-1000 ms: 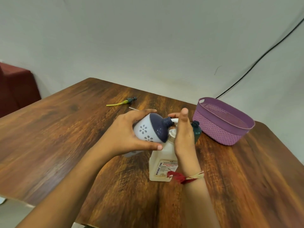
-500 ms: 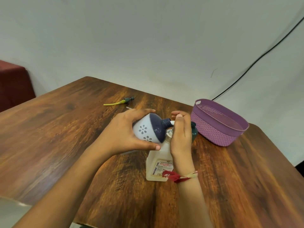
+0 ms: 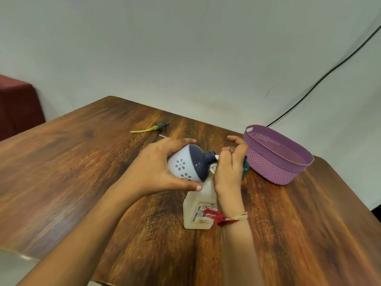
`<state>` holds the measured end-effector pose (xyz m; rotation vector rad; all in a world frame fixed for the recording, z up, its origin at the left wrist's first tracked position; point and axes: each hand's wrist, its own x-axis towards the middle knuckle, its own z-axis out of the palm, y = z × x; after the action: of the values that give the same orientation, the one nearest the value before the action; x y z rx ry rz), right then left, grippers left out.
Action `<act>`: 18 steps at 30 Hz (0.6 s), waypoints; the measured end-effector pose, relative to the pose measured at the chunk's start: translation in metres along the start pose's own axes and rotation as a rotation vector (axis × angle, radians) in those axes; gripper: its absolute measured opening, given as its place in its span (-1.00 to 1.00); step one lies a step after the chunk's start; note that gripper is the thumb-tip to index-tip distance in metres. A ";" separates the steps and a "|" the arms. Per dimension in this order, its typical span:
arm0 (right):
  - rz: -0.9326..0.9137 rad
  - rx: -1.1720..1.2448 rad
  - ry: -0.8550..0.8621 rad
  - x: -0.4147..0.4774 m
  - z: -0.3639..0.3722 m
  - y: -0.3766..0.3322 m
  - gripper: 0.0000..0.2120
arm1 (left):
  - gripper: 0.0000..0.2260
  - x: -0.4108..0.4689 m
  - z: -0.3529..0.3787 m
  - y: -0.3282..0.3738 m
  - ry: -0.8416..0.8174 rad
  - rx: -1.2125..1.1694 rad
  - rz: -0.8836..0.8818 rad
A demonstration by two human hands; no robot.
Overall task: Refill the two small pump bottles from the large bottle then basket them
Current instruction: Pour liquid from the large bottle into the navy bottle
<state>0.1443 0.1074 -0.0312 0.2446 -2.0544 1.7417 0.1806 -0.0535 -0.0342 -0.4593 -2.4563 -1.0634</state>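
Observation:
My left hand (image 3: pixel 154 172) grips a small round bottle (image 3: pixel 185 164), white with flower marks and a navy top, tilted on its side with its neck to the right. My right hand (image 3: pixel 228 170) is at that neck, its fingers curled and pinching a white pump piece (image 3: pixel 216 157) at the opening. Under both hands the large translucent bottle (image 3: pixel 196 207) with a label stands upright on the table. A teal small bottle (image 3: pixel 245 167) is mostly hidden behind my right hand. The purple basket (image 3: pixel 270 168) sits to the right with nothing in it.
A pump head with a yellow tube (image 3: pixel 152 127) lies at the back of the wooden table (image 3: pixel 82 162), a thin white straw (image 3: pixel 162 136) beside it. A black cable (image 3: pixel 309 89) runs down the wall. A dark red object (image 3: pixel 18 104) stands at the left.
My right hand's fingers have gone from straight up to curled at the bottle's neck. My left hand keeps the round bottle tilted in the same place.

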 end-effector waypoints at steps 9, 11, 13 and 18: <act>0.082 -0.024 -0.057 0.000 -0.002 -0.005 -0.59 | -0.24 0.001 -0.002 0.004 0.037 -0.054 0.020; 0.086 0.019 -0.048 0.001 -0.002 -0.004 -0.80 | -0.26 0.000 -0.003 0.004 0.034 -0.058 0.016; 0.070 0.035 -0.026 0.002 -0.001 -0.004 -0.78 | -0.26 -0.001 -0.002 0.003 0.027 -0.051 0.012; 0.029 0.011 0.002 0.000 0.000 -0.004 -0.74 | -0.19 -0.002 0.000 0.001 -0.013 -0.029 -0.014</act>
<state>0.1462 0.1066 -0.0280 0.2177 -2.0567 1.7699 0.1826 -0.0535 -0.0342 -0.4600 -2.4617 -1.1067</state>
